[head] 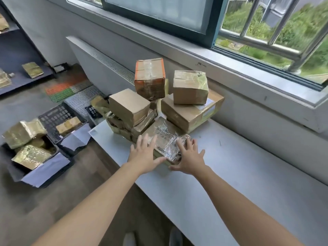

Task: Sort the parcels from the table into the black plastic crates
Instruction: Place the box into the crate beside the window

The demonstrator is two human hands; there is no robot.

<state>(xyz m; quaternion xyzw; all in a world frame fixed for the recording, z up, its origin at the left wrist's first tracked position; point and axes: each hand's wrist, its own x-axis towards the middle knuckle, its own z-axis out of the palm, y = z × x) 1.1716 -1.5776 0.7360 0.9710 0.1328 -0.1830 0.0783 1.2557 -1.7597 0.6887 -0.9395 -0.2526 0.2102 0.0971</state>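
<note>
Parcels (pixel 156 103) sit in a pile at the left end of the table (pixel 230 174), under the window. The head camera, the only view, looks down on both bare forearms reaching to the nearest one, a flat parcel (pixel 163 141) wrapped in crinkled shiny film at the front of the pile.

The left hand (pixel 142 153) lies on its left side with fingers straight and spread, and the thumb stretches along the near edge. The right hand (pixel 188 157) covers its right end, fingers splayed and the thumb at the near corner. Neither hand is curled round it. Both are flat and open against the wrapping. Whether they press or only touch I cannot tell.

The flat parcel lies broad face up, one corner pointing at the person. Its long side seems to run from the table's near edge back into the pile. Its far end is tucked against a large flat box (pixel 190 114) and cannot be made out clearly.

Behind stand a plain brown box (pixel 129 105) on taped bundles, an orange-edged box (pixel 150 79) and a smaller brown box (pixel 190 87) on top of the large flat box.

On the floor to the left are black crates (pixel 56 116) holding gold-taped packets (pixel 30 155). White paper hangs on their fronts. The whole picture is soft, so no label can be read. Two shoes (pixel 174 235) are cut off at the bottom edge.
</note>
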